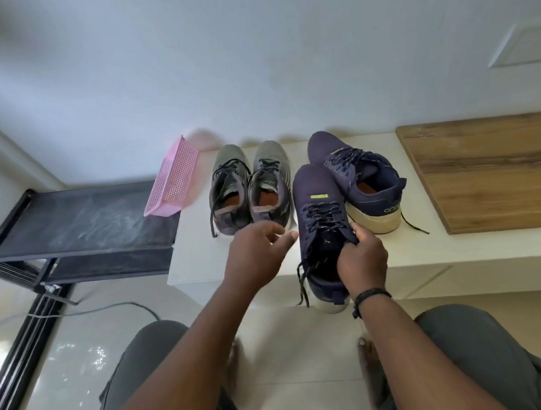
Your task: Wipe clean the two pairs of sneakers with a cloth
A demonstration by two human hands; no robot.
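Pink plastic mesh makes up the small basket (172, 180) tipped on its side at the left edge of the white bench (199, 259), partly over a black rack shelf (79, 220). Right of it sits the grey pair of sneakers (248, 187), side by side, toes to the wall, laces loose. The left hand (260, 254) hovers just before their heels, fingers loosely spread and holding nothing. Next comes the navy sneaker (320, 220) held up off the bench edge: the right hand (362, 262) has its grip closed on the tongue and collar at the shoe's opening. Its mate, the second navy sneaker (357, 172), rests on the bench behind, just beside a wooden board (493, 168). No cloth is in view.

Knit uppers like these look soft and will likely cave under a wipe, so the shoe seems best steadied by the stiffer heel or the cream rubber sole. Each shoe appears light enough for one hand. Dangling laces could snag or drag.
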